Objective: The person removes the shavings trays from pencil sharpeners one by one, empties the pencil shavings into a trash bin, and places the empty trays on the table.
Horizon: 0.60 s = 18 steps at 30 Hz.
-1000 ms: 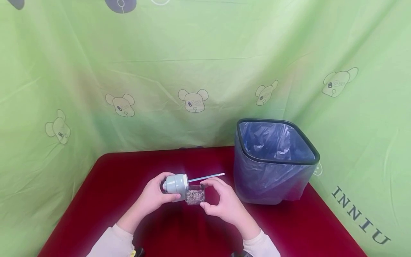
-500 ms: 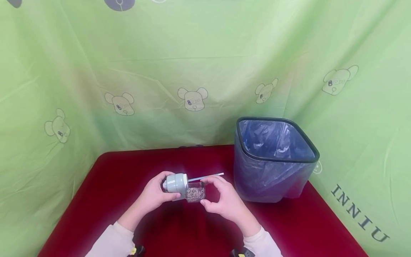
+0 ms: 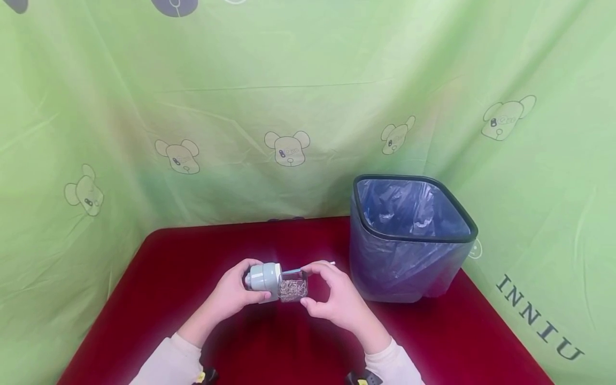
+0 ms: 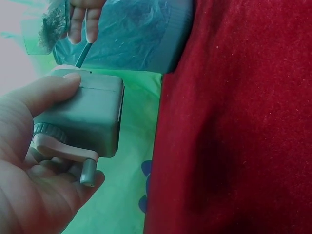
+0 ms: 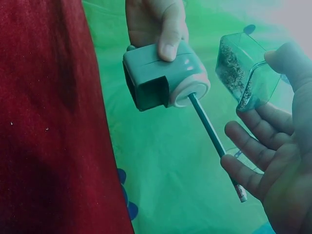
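Note:
My left hand point(image 3: 226, 294) grips a grey-blue crank pencil sharpener point(image 3: 264, 277), thumb on top in the left wrist view. Its crank handle point(image 4: 68, 151) points back toward the palm. A blue pencil point(image 5: 209, 126) sticks out of the sharpener's round pale front, eraser end outward. Where the shavings drawer fits, a dark opening point(image 5: 152, 93) shows in the right wrist view. Between thumb and fingers, my right hand point(image 3: 339, 299) holds the clear shavings drawer point(image 3: 293, 289), part full of shavings and apart from the sharpener. The pencil passes beside the right hand's fingers.
A bin point(image 3: 409, 267) with a black rim and bluish plastic liner stands at the table's right back. Red cloth covers the table point(image 3: 202, 251). A green curtain point(image 3: 231, 107) printed with bear heads hangs around the back and sides.
The right hand has lifted the drawer slightly, and drawer and fingers now cover more of the pencil in the head view. The left hand keeps its hold on the sharpener.

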### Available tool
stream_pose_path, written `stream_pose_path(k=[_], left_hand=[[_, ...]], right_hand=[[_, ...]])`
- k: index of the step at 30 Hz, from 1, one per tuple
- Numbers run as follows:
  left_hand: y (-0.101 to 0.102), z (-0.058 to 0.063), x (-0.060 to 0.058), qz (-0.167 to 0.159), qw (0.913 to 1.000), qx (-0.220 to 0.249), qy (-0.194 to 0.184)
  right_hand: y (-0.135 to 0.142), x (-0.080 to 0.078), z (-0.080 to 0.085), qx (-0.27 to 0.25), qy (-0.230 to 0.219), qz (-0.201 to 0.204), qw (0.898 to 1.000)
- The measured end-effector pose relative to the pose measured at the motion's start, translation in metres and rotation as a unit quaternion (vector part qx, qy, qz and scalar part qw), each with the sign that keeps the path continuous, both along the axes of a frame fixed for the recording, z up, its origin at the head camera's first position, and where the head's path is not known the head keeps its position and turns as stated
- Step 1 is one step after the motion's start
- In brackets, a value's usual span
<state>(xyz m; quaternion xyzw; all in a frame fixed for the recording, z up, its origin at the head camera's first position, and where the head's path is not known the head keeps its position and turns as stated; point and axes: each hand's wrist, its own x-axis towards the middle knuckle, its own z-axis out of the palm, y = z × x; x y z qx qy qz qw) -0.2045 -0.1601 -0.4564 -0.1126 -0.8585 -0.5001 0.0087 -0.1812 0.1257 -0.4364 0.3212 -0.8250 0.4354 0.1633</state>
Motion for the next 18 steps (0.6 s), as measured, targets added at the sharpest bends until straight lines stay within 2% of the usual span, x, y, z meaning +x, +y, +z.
stream_pose_path(k=[9,18], left_hand=[[-0.0001,-0.0006,-0.0003,0.000,1.0000,0.006,-0.003],[-0.0008,-0.0045,0.0001,0.005,1.0000,-0.008,-0.002]], right_hand=[[0.0006,0.0014,0.0020,-0.003,0.003,-0.003,1.000],[0.0007,0.0016,0.0008,-0.017,-0.002,0.008,1.000]])
